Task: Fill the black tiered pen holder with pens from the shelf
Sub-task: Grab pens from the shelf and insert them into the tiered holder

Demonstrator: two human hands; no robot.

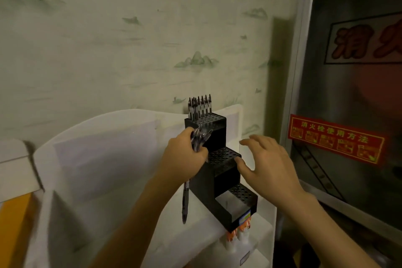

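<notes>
A person loads a black tiered pen holder [219, 165] standing on a white shelf [250, 230] against landscape-patterned wallpaper [108, 39]. The left hand [185, 156], raised just left of the holder's middle tier, has its fingers curled tight round a bundle of pens [200, 138], their tips fanning toward the holder's top tier; one dark pen [185, 200] hangs below the fist down the holder's left side. The right hand [267, 163] hovers just right of the holder, wrist bent back, fingers spread and relaxed with nothing in its grip, the thumb touching or nearly touching the middle tier's right edge. A row of pens [200, 106] already stands upright along the back of the holder's top tier; the middle and bottom tiers show only open holes. The step in hand appears to be drawing one pen from the bundle for seating. Done well, the free hand would likely pinch a single pen, line it up above one hole and lower it straight, while the other keeps the bundle firm so the dangling pen does not slip. A fire-hydrant cabinet [352, 93] fills the wall to the holder's right.
</notes>
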